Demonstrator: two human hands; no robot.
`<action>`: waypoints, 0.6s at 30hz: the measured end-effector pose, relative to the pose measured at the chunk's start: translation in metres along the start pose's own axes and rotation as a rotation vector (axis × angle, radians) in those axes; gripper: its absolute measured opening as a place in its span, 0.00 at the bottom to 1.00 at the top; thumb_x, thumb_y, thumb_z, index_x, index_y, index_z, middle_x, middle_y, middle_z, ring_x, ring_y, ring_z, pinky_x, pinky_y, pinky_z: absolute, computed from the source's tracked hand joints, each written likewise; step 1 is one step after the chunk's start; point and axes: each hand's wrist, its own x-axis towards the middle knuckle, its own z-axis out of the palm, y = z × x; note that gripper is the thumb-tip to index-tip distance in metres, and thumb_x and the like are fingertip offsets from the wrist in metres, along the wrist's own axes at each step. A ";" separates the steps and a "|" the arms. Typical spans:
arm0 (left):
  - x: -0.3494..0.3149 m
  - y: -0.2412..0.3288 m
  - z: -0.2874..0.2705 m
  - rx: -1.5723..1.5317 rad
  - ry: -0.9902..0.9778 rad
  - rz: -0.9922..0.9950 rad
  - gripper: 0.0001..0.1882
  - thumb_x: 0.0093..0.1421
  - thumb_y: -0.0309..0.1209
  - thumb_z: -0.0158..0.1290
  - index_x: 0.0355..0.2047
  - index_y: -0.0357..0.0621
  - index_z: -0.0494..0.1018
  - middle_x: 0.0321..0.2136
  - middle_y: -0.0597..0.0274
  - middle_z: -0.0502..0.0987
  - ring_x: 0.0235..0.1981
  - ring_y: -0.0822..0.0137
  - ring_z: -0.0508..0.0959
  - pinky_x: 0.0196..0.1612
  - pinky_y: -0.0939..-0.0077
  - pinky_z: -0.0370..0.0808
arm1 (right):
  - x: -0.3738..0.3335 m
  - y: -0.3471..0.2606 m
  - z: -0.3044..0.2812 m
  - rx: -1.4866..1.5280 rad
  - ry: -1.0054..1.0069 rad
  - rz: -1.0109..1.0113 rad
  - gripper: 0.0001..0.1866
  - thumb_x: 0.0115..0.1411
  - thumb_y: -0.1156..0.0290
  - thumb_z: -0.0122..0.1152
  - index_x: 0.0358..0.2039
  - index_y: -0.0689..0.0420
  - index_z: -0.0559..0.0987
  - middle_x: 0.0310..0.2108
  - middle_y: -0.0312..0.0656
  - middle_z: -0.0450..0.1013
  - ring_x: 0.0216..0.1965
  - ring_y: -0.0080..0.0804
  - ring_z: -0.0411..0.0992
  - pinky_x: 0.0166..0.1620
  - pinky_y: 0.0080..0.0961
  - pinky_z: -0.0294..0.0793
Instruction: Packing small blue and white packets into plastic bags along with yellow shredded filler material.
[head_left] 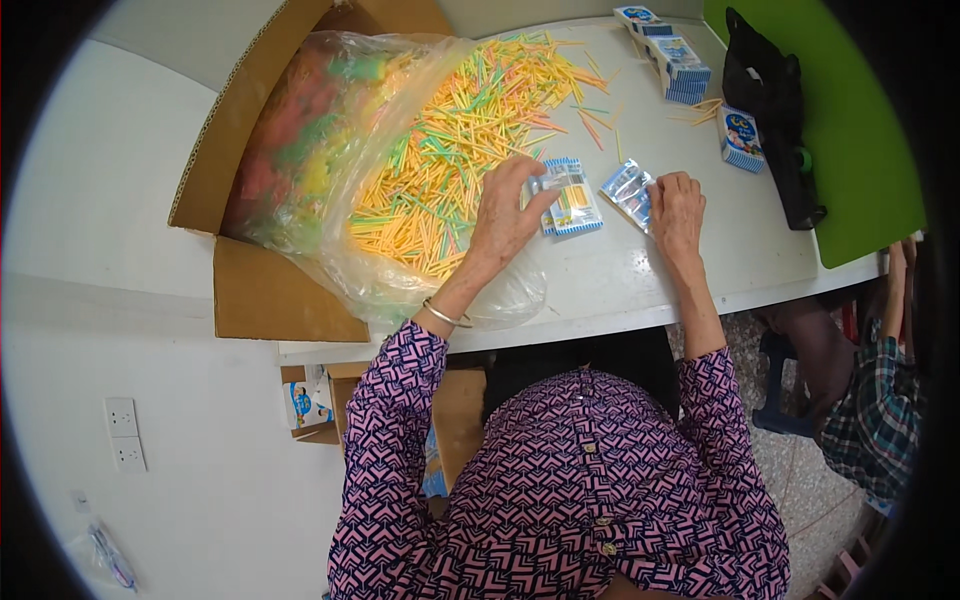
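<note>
My left hand is over the table beside the heap of sticks, its thumb and fingers apart at the left edge of a small clear packet with blue striped ends. Yellow sticks show inside this packet, which lies flat. To its right, my right hand has its fingers curled at the edge of a second packet, shiny silver and blue, lying at a slant. What this one contains is not clear. Thin yellow, green and pink sticks spill in a large heap from a clear plastic bag.
An open cardboard box holds the bag at the left. Stacked blue-and-white small boxes stand at the back right, with another box by a black object. A green panel bounds the right side; another person's sleeve shows beyond.
</note>
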 end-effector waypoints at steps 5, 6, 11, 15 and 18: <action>-0.006 0.014 0.004 -0.001 -0.039 -0.018 0.16 0.52 0.32 0.58 0.40 0.41 0.71 0.43 0.55 0.71 0.48 0.54 0.67 0.52 0.65 0.63 | -0.004 -0.001 0.001 0.068 0.083 -0.002 0.08 0.53 0.68 0.61 0.30 0.58 0.75 0.34 0.43 0.69 0.39 0.41 0.66 0.41 0.36 0.63; -0.006 0.018 0.005 -0.003 -0.080 -0.051 0.15 0.53 0.33 0.58 0.40 0.41 0.72 0.44 0.56 0.72 0.49 0.56 0.68 0.52 0.67 0.64 | -0.002 0.001 0.001 0.063 0.082 -0.001 0.08 0.53 0.68 0.61 0.30 0.58 0.75 0.34 0.43 0.69 0.39 0.41 0.66 0.41 0.36 0.63; -0.007 0.024 0.015 -0.065 -0.061 0.021 0.16 0.52 0.33 0.58 0.40 0.39 0.70 0.43 0.53 0.70 0.47 0.51 0.66 0.51 0.63 0.64 | 0.004 0.007 0.003 0.120 0.034 0.053 0.07 0.54 0.68 0.60 0.32 0.57 0.76 0.34 0.42 0.70 0.39 0.39 0.66 0.42 0.34 0.62; -0.001 0.035 0.009 -0.099 -0.037 0.004 0.18 0.52 0.34 0.58 0.40 0.39 0.70 0.43 0.52 0.71 0.47 0.51 0.67 0.51 0.63 0.64 | 0.007 -0.023 -0.030 0.194 0.271 -0.114 0.06 0.54 0.71 0.60 0.31 0.58 0.76 0.33 0.42 0.71 0.36 0.38 0.67 0.41 0.32 0.62; 0.001 0.041 0.005 -0.151 -0.043 -0.033 0.15 0.53 0.34 0.58 0.38 0.39 0.73 0.36 0.56 0.75 0.41 0.62 0.73 0.45 0.71 0.69 | 0.000 -0.060 -0.053 0.462 0.140 -0.216 0.08 0.53 0.74 0.62 0.34 0.59 0.75 0.31 0.41 0.73 0.34 0.38 0.69 0.40 0.30 0.67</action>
